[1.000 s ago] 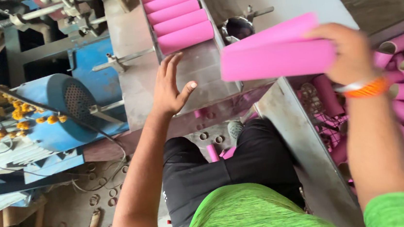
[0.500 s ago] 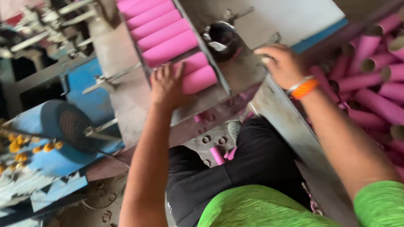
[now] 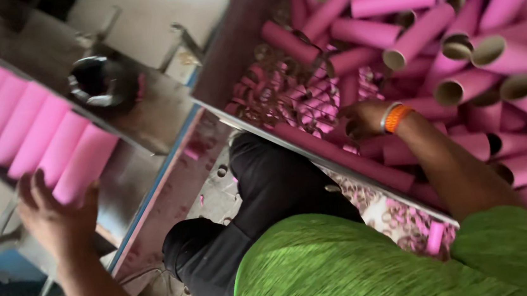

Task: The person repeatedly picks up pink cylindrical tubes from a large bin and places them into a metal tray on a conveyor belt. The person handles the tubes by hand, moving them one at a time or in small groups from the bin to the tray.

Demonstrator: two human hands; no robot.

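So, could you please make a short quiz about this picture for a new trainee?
1. True or false: the left hand rests at the end of the row of pink tubes on the metal tray.
2. Where is the right hand? A) on the black trousers B) in the heap of loose pink tubes C) on the green shirt
3. What colour is the band on the right wrist?

Key: 1 true; 2 B; 3 orange, with a thin pale one beside it.
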